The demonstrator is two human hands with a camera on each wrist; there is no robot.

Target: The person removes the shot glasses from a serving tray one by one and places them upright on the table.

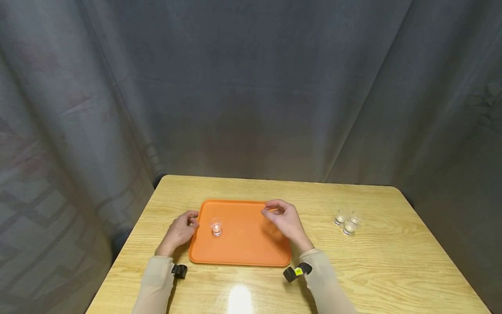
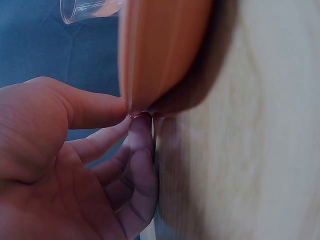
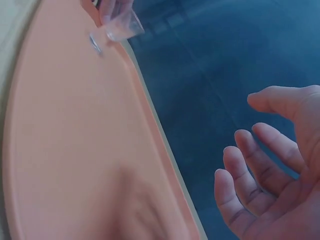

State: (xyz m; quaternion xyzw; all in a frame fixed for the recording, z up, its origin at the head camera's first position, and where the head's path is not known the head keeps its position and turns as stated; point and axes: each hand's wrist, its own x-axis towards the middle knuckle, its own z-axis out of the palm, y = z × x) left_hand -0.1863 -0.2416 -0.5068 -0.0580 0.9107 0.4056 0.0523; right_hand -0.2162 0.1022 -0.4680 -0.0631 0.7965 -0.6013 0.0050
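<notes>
An orange tray (image 1: pixel 243 240) lies on the table. Toward its left side stands a small clear shot glass (image 1: pixel 216 227), also visible in the right wrist view. My left hand (image 1: pixel 182 229) is at the tray's left edge; in the left wrist view the thumb (image 2: pixel 100 109) meets the rim and the curled fingers (image 2: pixel 142 170) come up beneath it. My right hand (image 1: pixel 285 220) hovers over the tray's right side, fingers loosely bent, with nothing held. Its shadow falls on the tray in the right wrist view.
More small clear glasses (image 1: pixel 348 227) stand close together on the wooden table (image 1: pixel 392 261), to the right of the tray. A grey curtain (image 1: pixel 251 87) hangs behind the table and along its sides.
</notes>
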